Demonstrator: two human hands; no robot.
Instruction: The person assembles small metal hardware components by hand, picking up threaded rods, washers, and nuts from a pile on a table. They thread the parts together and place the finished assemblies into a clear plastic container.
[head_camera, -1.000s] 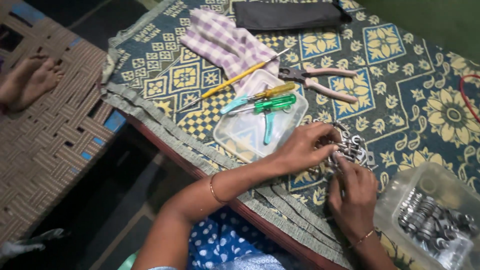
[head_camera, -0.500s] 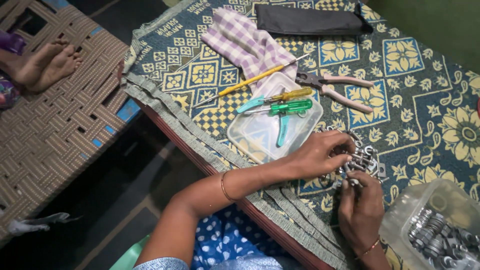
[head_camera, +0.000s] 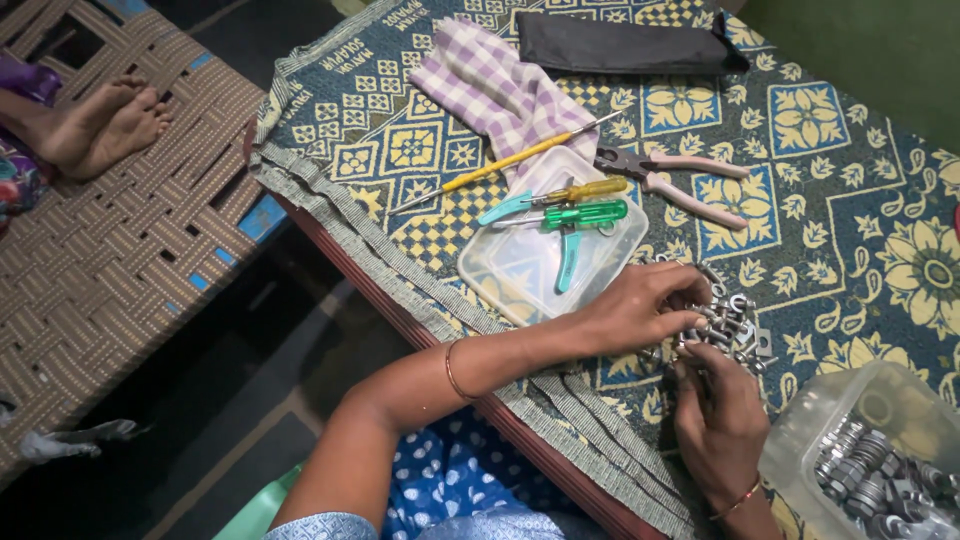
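Observation:
My left hand (head_camera: 640, 305) rests palm-down on the patterned cloth (head_camera: 840, 140), its fingers curled into a small pile of metal nuts and washers (head_camera: 735, 325). My right hand (head_camera: 718, 415) is just below the pile, fingers pinched on small metal pieces at its near edge. Which pieces each hand holds is hidden by the fingers. A clear plastic tub (head_camera: 870, 455) with several metal nuts stands at the lower right, beside my right wrist.
A clear plastic lid (head_camera: 520, 265) holds green, yellow and teal screwdrivers (head_camera: 580, 215). Pliers (head_camera: 665, 180), a long yellow screwdriver (head_camera: 505, 165), a checked purple cloth (head_camera: 490, 85) and a black pouch (head_camera: 625, 45) lie farther back. A woven cot (head_camera: 110, 250) with a person's bare feet (head_camera: 95, 125) stands left.
The camera view has shifted slightly. Both hands stay at the pile of nuts, fingers working among the pieces; the right hand has moved a little closer to the pile.

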